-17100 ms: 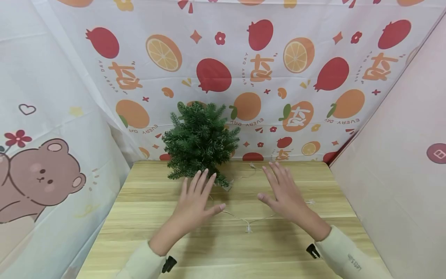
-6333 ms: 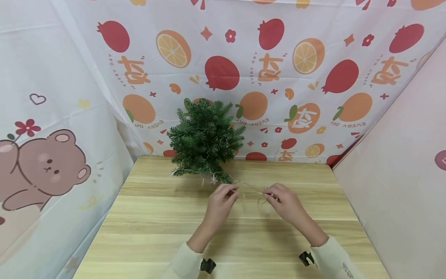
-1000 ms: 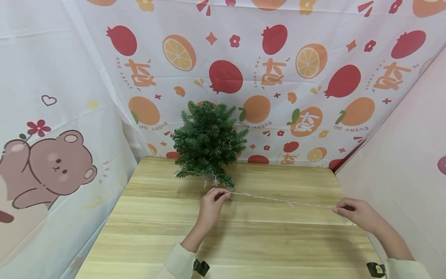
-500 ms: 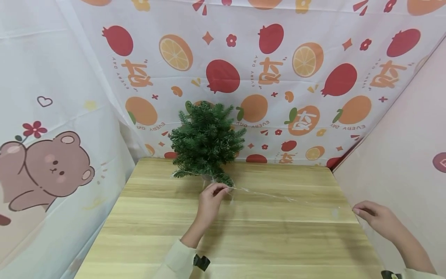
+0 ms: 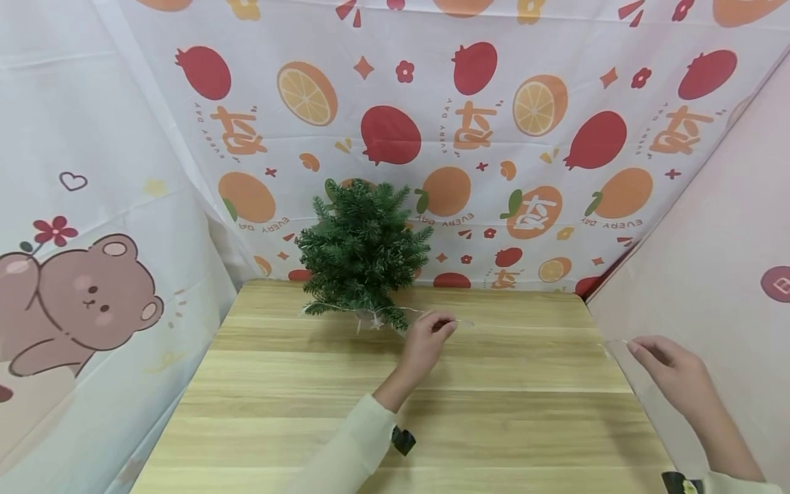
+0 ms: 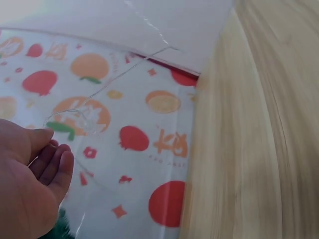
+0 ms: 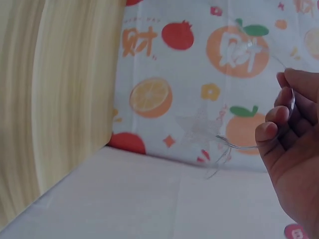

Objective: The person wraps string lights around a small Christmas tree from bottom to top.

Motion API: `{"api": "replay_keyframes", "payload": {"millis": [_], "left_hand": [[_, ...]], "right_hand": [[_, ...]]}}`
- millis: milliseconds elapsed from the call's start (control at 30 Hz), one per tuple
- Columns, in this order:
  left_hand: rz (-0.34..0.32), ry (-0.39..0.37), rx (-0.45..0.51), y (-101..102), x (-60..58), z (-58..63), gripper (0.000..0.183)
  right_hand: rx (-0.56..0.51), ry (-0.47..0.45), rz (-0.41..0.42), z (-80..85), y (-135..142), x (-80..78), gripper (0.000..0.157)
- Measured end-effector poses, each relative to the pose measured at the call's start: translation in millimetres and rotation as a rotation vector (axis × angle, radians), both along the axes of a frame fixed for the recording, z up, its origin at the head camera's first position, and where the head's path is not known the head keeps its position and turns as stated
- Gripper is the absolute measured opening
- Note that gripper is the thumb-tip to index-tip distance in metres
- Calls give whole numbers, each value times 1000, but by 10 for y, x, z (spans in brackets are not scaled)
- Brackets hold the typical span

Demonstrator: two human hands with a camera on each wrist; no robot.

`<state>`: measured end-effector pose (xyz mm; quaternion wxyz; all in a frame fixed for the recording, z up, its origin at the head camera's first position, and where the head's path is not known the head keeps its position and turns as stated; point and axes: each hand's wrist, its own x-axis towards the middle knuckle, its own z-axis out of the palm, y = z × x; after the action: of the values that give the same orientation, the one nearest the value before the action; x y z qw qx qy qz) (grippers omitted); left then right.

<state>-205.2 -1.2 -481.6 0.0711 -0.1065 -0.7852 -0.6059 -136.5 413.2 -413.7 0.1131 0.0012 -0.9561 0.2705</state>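
Observation:
A small green artificial Christmas tree (image 5: 364,250) stands at the back left of the wooden table. A thin clear string of star fairy lights (image 5: 463,322) runs across its lowest branches, and a star light (image 5: 376,321) hangs at the trunk. Just right of the tree, my left hand (image 5: 426,346) pinches the wire (image 6: 117,77) between thumb and fingers. Beyond the table's right edge, my right hand (image 5: 675,370) pinches another stretch of it. A clear star (image 7: 197,127) dangles near that hand's curled fingers in the right wrist view. Much of the wire between the hands is too faint to see.
The wooden table (image 5: 395,425) ends at a fruit-printed cloth (image 5: 481,137) behind. A bear-printed curtain (image 5: 74,315) closes the left side, a pale pink one (image 5: 728,226) the right. Both sleeves carry black wrist straps (image 5: 404,440).
Earlier both hands hovered open over the string on the table; now part drapes the lower branches and both pinch it. In the last half second my left hand moved right, my right slightly up.

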Motion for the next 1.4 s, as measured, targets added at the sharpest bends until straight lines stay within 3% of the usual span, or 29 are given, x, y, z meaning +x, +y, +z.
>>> {"api": "replay_keyframes", "payload": {"millis": [133,233,333,433,567,867,1100,1400], "left_hand": [[31,29,-142,138,-173,-25,16],[63,23,-192,205,-292,-24,16],[31,-1,-190,282,-380,-6,19],[-45,24,-206,370,-448,10,22],[-110,72,-263,451,-504,1,20],[-94,125,-548,364,-510,-124,22],[-136,93,-467,292,-435,-46,24],[-249,14,-302,429,-296,340,28]], "right_hand": [[-48,65,-5,42,-139,-22,29],[-82,101,-26,77,-232,-37,29],[-145,129,-59,91,-318,-57,30],[-200,144,-65,89,-405,-83,32],[-222,138,-41,75,-512,-92,32],[-233,122,-32,14,-655,-102,33],[-294,99,-2,-74,-728,-176,29],[-327,80,47,-96,-1047,-299,29]]}}
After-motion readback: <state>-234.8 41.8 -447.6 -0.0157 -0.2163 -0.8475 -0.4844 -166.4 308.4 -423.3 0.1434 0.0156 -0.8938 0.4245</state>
